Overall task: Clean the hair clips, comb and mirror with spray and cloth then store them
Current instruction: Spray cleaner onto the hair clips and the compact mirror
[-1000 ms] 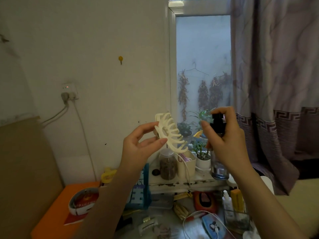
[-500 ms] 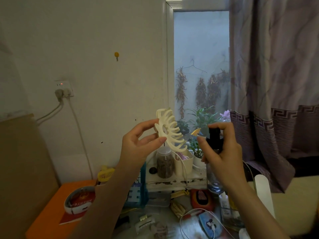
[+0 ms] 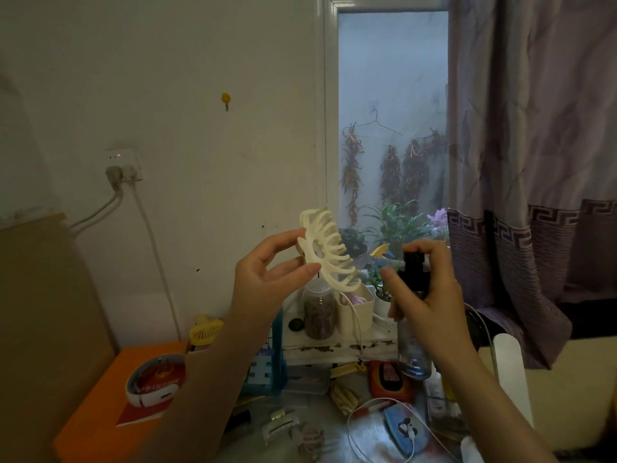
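My left hand point(image 3: 270, 279) pinches a large cream claw hair clip point(image 3: 329, 253) by its hinge end and holds it up in front of the wall, teeth pointing right. A little to its right, my right hand point(image 3: 430, 295) grips a dark spray bottle point(image 3: 412, 329) with a black pump top, one finger lying over the top and the nozzle facing the clip. Down on the cluttered desk lie other hair clips point(image 3: 280, 424), one metallic and one mauve point(image 3: 310, 439). I see no comb, mirror or cloth that I can name for sure.
A white shelf point(image 3: 340, 345) under the window holds a jar, a cream tub and potted plants. An orange box point(image 3: 110, 396) with a red-and-white item stands at the left. A white cable point(image 3: 367, 409), a blue case and small bottles crowd the desk. A purple curtain point(image 3: 534, 162) hangs at right.
My right hand has lowered the spray bottle from about clip height to just below and right of it. The left hand still holds the clip up, turned slightly.
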`<state>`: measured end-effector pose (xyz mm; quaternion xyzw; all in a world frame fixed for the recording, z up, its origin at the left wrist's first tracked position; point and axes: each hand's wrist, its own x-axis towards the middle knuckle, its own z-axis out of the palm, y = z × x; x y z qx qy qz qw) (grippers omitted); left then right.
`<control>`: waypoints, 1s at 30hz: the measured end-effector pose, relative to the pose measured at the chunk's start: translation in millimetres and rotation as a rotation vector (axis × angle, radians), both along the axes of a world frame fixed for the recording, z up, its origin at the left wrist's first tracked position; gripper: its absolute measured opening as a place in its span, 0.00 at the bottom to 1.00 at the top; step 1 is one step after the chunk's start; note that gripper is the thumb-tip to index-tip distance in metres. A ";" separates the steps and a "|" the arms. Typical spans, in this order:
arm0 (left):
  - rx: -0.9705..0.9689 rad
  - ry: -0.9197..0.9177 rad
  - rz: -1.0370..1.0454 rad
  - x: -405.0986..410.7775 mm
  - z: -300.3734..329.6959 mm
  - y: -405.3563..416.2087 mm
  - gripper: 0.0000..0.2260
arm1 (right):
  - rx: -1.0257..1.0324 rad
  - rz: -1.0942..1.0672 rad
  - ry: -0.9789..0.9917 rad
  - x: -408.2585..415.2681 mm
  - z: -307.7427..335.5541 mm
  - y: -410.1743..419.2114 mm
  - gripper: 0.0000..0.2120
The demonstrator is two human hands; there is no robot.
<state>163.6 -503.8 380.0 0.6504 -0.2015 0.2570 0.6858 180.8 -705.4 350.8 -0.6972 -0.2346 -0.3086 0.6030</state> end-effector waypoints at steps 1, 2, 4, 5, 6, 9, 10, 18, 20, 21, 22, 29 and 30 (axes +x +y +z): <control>-0.001 0.006 0.001 0.3 -1.6 -0.2 0.18 | 0.016 0.037 0.012 -0.3 -2.3 0.3 0.16; 0.001 0.011 0.002 0.1 -3.3 -0.7 0.18 | 0.037 0.072 0.026 -0.9 -4.7 1.2 0.19; 0.021 0.005 0.018 -0.4 -7.6 -2.1 0.17 | 0.074 0.119 0.052 -1.6 -9.8 2.9 0.27; 0.037 -0.002 0.028 -0.7 -10.4 -2.5 0.17 | 0.095 0.137 0.069 -1.6 -12.8 4.2 0.30; 0.049 -0.004 0.035 -0.6 -13.9 -2.3 0.17 | 0.114 0.156 0.086 -2.1 -15.9 5.7 0.32; 0.075 0.013 0.053 -0.8 -26.1 -1.2 0.17 | 0.111 0.199 0.110 -3.9 -27.4 11.1 0.36; 0.077 0.025 0.061 -0.5 -30.9 -0.9 0.16 | 0.106 0.208 0.121 -5.3 -31.3 13.0 0.36; 0.022 0.181 0.069 -1.5 -66.7 -2.9 0.17 | 0.088 0.218 0.185 -6.8 -71.0 24.4 0.35; -0.009 0.238 0.063 -4.0 -77.1 -3.6 0.17 | 0.069 0.220 0.210 -4.3 -84.8 26.3 0.34; -0.028 0.268 0.065 -5.0 -83.8 -2.7 0.18 | 0.065 0.221 0.228 -3.5 -92.5 27.3 0.34; -0.035 0.295 0.074 -5.9 -91.5 -1.2 0.18 | 0.063 0.227 0.250 -3.3 -100.3 28.7 0.33; -0.002 0.482 0.162 -18.2 -163.6 25.7 0.16 | -0.013 0.270 0.430 -11.0 -163.9 55.0 0.32; 0.007 0.513 0.179 -20.9 -174.8 32.1 0.16 | -0.024 0.275 0.454 -13.6 -172.8 61.3 0.32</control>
